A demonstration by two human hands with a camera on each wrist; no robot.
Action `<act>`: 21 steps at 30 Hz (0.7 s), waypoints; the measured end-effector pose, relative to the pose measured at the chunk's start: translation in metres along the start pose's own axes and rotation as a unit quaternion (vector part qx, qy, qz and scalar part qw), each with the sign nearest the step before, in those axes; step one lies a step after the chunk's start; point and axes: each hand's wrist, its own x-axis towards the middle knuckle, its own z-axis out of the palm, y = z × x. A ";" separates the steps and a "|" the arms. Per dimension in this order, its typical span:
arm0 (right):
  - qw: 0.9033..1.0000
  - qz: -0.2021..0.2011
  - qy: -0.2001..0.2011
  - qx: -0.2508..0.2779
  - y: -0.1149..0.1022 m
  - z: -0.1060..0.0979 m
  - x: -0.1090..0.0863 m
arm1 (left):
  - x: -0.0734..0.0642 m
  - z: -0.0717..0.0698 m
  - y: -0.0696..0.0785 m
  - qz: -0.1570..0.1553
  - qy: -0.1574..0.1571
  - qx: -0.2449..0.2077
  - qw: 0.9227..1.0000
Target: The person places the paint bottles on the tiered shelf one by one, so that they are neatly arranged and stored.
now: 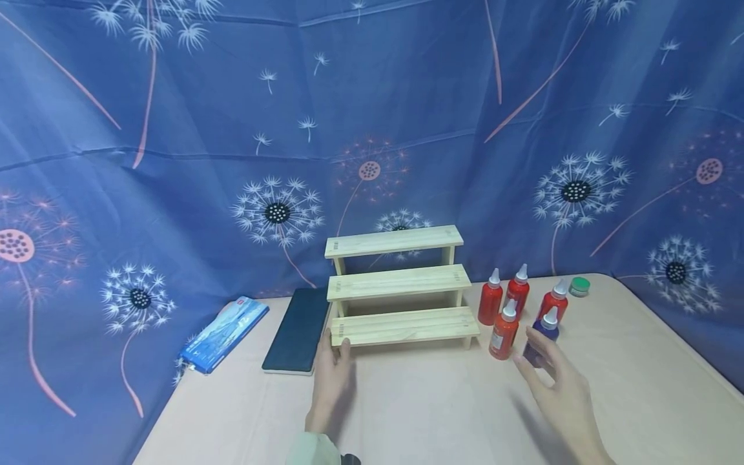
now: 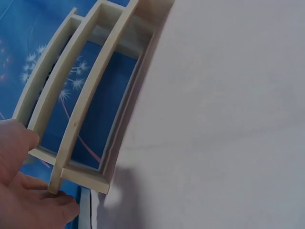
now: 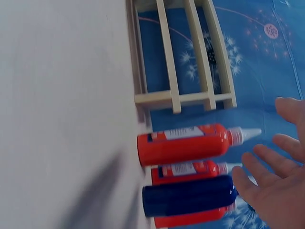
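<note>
A pale wooden three-step rack (image 1: 401,283) stands at the back middle of the table. My left hand (image 1: 332,381) holds the left end of its lowest step, the thumb in front and a finger round the end; in the left wrist view this hand (image 2: 28,191) straddles the board's tip. My right hand (image 1: 560,387) is beside a dark blue squeeze bottle (image 1: 546,328), with thumb and fingers spread and nothing between them. Several red squeeze bottles with clear pointed nozzles cluster right of the rack, the front one (image 1: 503,336) nearest it. The right wrist view shows the blue bottle (image 3: 188,195) below the fingers.
Left of the rack lie a dark flat slab (image 1: 296,332) and a blue box (image 1: 225,332). A small green-lidded jar (image 1: 579,286) stands at the back right. Behind the pale tabletop (image 1: 430,413) hangs a blue dandelion-print cloth (image 1: 407,129).
</note>
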 end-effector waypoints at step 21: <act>0.987 0.001 0.149 0.055 0.026 -0.021 -0.001 | 0.021 0.006 -0.011 -0.109 0.029 -0.085 0.990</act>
